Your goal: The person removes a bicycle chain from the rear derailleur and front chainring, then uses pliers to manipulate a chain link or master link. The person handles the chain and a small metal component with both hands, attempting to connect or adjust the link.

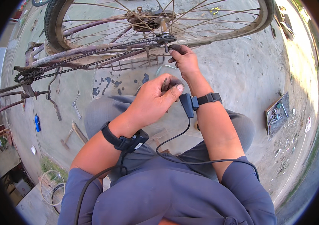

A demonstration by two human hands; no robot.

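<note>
A bicycle lies across the top of the view, with its spoked wheel (266, 23) and a chain (88, 56) running from a small sprocket (165, 38) at the hub to a front chainring (21, 77) at the left. From the sprocket sticks out a short axle end (166, 48). My right hand (185, 61) reaches up to it, blackened thumb and fingertips pinched at its right side; any small part between them is hidden. Lower and nearer to me, my left hand (158, 94) is closed, thumb against curled, dirty fingers. What it holds, if anything, I cannot make out.
On the concrete at left lie a wrench (77, 105), a hammer (67, 138) and a blue bottle (37, 122). A tray of tools (277, 116) sits at right. Dark wet spots (109, 80) mark the ground. A black cable (204, 162) crosses my lap.
</note>
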